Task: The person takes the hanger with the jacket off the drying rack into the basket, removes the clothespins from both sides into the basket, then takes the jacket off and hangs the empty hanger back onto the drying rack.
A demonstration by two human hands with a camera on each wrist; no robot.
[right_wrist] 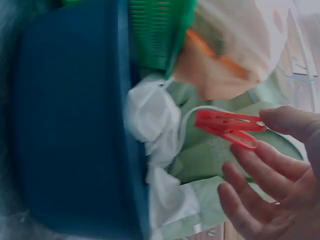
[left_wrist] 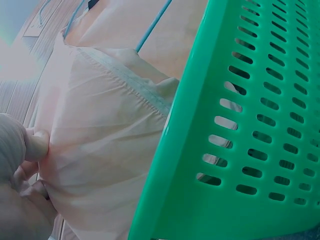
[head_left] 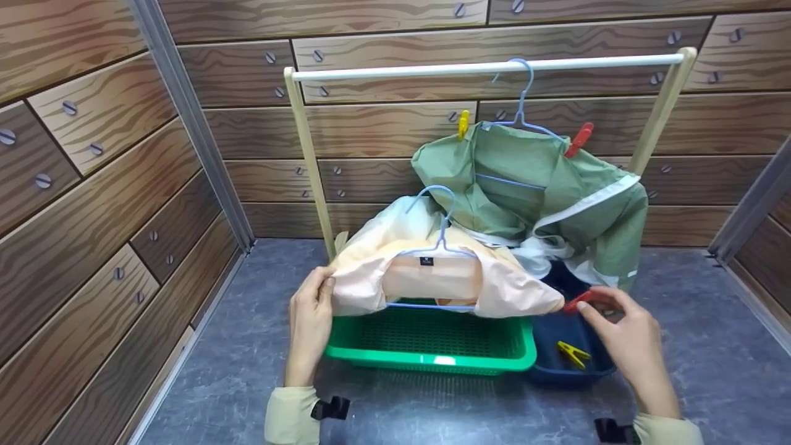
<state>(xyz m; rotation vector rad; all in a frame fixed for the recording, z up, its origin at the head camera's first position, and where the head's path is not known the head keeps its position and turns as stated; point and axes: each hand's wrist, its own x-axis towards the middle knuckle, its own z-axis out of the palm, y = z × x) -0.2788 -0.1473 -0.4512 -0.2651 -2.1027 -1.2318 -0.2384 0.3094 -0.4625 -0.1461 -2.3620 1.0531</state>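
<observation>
Peach and thin-woven, the top (head_left: 516, 293) hung on its blue hanger (head_left: 442, 232) above the far side of the green basket (head_left: 426, 361), below the rack's white bar (head_left: 395, 72). Your left hand (head_left: 311, 318) gripped one shoulder, cloth pinched between thumb and fingers. Your right hand (head_left: 627, 334) held a red peg (right_wrist: 227, 125) between thumb and fingertips, just beside the other shoulder — whether it touched the cloth could not be told.

By the look of it, the step in hand was pegging that shoulder. Done well, it called for a steady left pull to flatten the slack, the peg's arms squeezed fully before its nose met the cloth, and a bite deep enough to catch hanger as well as fabric; a shallow one could have slipped off.

Stitching puckered the peach cloth along a pale seam. The peg was glossy, with slotted arms; rounded slots pierced the basket's stiff wall. Behind, a green jacket (head_left: 507, 207) fell in soft folds — white trim crossing its front. A yellow peg (head_left: 573, 355) lay in the smooth-sided blue tub (head_left: 578, 377).
</observation>
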